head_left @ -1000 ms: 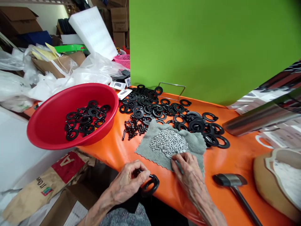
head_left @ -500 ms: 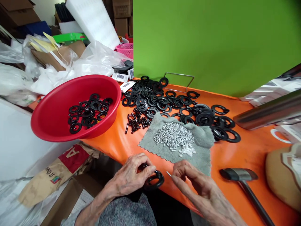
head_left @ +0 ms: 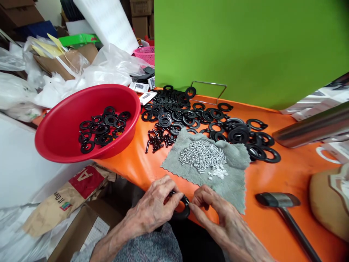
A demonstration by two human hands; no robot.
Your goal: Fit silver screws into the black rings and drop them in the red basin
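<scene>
Close to the table's front edge, my left hand (head_left: pixel 152 207) grips a black ring (head_left: pixel 183 213) between thumb and fingers, and a dark shiny part shows at its top. My right hand (head_left: pixel 220 214) is pinched at the ring's right side, thumb and forefinger touching it. The thin silver pin it held a moment before is now hidden by the fingertips. Just beyond, a grey-green cloth (head_left: pixel 234 189) carries a heap of silver pins (head_left: pixel 201 154) and some small white pieces (head_left: pixel 219 171). Short black posts (head_left: pixel 159 138) lie left of the cloth.
Many black rings (head_left: pixel 188 114) are spread behind the cloth. A red basin (head_left: pixel 54 138) with similar ring pieces stands left. A mallet (head_left: pixel 278 200) lies right, near a metal cylinder (head_left: pixel 313 125). A green panel (head_left: pixel 245 51) closes off the back; a wire stand (head_left: pixel 208 83) leans there.
My right hand has moved left, bringing the silver pin against the ring, where it is out of sight. My left hand keeps its hold on the ring. The view has shifted slightly.
</scene>
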